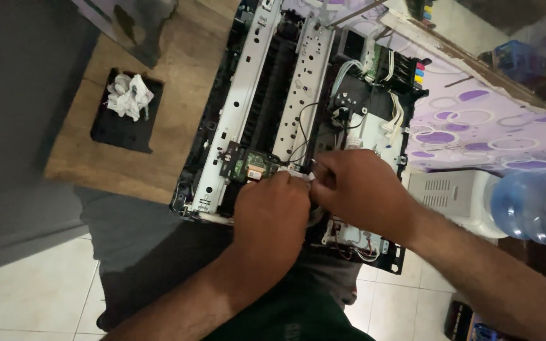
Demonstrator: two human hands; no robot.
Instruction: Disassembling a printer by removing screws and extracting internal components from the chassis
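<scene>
An opened printer with its cover off lies on a wooden table, showing metal rails, black rollers, a small green circuit board and white ribbon cables. My left hand rests on the printer's near edge, fingers curled over a small white part. Meeting it from the right, my right hand pinches at the same white part beside a thin black wire. What lies under the fingers is hidden.
A black tray holding a crumpled white cloth sits on the wooden table to the left. A purple-patterned cloth, a white box and a blue water bottle are at the right. White floor tiles show below.
</scene>
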